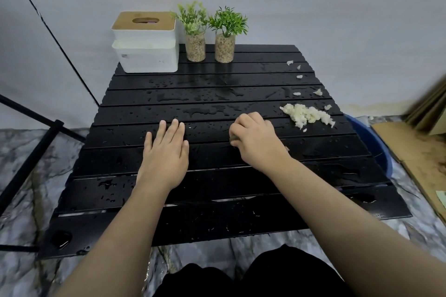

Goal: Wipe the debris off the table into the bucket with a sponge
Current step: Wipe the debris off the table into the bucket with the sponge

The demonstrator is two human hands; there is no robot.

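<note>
Head view is showing the right hand curling round a mostly hidden sponge on the wet tabletop. The left hand is lying flat, holding nothing. Debris is sitting in a soft, sticky-looking pile by the right edge, above the bucket, and is likely smearing unless the squashy sponge is pressing flat.

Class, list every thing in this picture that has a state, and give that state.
table: wet, dotted with droplets.
debris: heaped near the right edge, not yet swept off.
bucket: on the floor beside that edge, contents unseen.
left hand: flat on the table, holding nothing.
right hand: gripping the sponge against the table.
sponge: mostly hidden under that hand.
</note>
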